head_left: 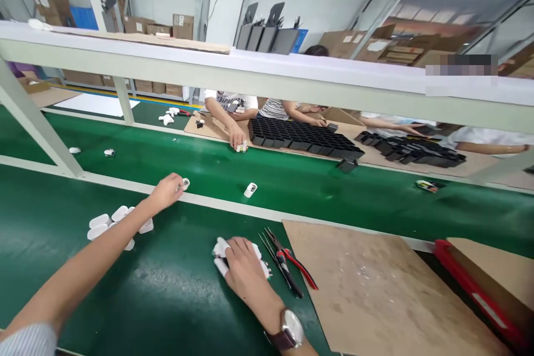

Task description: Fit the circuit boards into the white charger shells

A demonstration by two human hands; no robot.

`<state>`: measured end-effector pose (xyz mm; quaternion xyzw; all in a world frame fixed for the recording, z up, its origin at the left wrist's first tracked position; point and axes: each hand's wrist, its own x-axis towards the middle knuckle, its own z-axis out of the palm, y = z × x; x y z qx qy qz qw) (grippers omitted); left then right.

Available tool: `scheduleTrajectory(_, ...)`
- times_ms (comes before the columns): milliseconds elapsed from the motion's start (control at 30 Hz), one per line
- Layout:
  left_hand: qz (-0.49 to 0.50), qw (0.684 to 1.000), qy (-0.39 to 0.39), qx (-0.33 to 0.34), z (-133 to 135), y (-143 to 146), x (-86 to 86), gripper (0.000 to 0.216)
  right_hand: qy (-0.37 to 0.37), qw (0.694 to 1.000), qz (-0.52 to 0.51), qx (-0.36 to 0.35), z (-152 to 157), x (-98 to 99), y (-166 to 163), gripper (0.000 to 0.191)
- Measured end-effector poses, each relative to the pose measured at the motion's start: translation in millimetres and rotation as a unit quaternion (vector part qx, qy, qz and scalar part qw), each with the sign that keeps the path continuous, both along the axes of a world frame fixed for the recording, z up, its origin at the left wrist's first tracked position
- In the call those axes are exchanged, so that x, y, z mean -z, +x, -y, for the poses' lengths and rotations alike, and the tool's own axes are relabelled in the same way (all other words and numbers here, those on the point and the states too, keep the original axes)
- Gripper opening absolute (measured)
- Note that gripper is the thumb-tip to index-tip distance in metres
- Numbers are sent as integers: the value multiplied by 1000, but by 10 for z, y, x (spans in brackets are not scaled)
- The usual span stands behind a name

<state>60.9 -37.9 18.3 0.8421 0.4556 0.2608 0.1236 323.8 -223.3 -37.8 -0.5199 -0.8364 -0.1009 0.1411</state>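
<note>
My left hand (pixel 167 191) reaches out to the edge of the green conveyor belt (pixel 292 183) and pinches a small white plastic part (pixel 185 183). My right hand (pixel 242 267), with a wristwatch on the wrist, rests on the green work surface, its fingers closed over a few white plastic parts (pixel 220 248). A cluster of several more white parts (pixel 109 221) lies under my left forearm. Another white part (pixel 250 189) lies alone on the belt.
Red-handled cutters (pixel 294 263) and tweezers (pixel 275 261) lie right of my right hand, beside a brown board (pixel 375 289). A red-edged box (pixel 484 289) sits far right. Across the belt, other people's hands work at black trays (pixel 300 136). A white frame beam (pixel 250 75) crosses overhead.
</note>
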Motion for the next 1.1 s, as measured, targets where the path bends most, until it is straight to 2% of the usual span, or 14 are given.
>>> scheduleTrajectory(100, -11, 998, -5, -61, -422, -85, -99, 2, -9, 1000, -20, -19, -9, 16, -236, 21)
scheduleTrajectory(167, -10, 997, -6, -71, -412, -194, -130, 12, -16, 999, -42, -20, 40, 42, -291, 34)
scheduleTrajectory(267, -6, 999, 1, -47, -47, -486, -157, 33, -5, 998, -53, -37, 162, 152, -285, 38)
scheduleTrajectory(367, -66, 997, 32, 15, 469, -880, -128, 42, 15, 998, -33, -42, 263, 283, -285, 33)
scheduleTrajectory(433, -125, 990, 61, 29, 757, -1102, -65, 40, 14, 999, -33, -38, 288, 332, -305, 36)
scheduleTrajectory(500, -156, 984, 78, 27, 954, -1216, 5, 27, 8, 998, -36, -42, 285, 352, -331, 42)
scheduleTrajectory(567, -151, 985, 72, 39, 1077, -1185, 50, 15, 17, 998, -31, -44, 272, 364, -358, 49)
scheduleTrajectory(600, -136, 988, 59, 50, 1125, -1115, 62, 17, 25, 998, -30, -44, 266, 372, -372, 51)
scheduleTrajectory(767, -27, 992, -28, 117, 1356, -491, 162, 18, 50, 995, -57, -65, 257, 358, -381, 45)
scheduleTrajectory(833, -6, 990, -55, 127, 1438, -311, 264, 16, 43, 994, -78, -71, 280, 278, -324, 42)
scheduleTrajectory(867, 6, 990, -71, 122, 1469, -264, 323, 23, 38, 992, -100, -66, 299, 221, -286, 40)
scheduleTrajectory(967, 64, 985, -125, 97, 1527, -247, 497, 74, 34, 979, -194, -44, 378, 15, -187, 41)
scheduleTrajectory(1000, 84, 982, -140, 93, 1542, -255, 544, 80, 33, 974, -222, -41, 401, -54, -176, 39)
scheduleTrajectory(1100, 126, 975, -165, 80, 1597, -240, 635, 57, 14, 965, -257, -56, 435, -221, -233, 35)
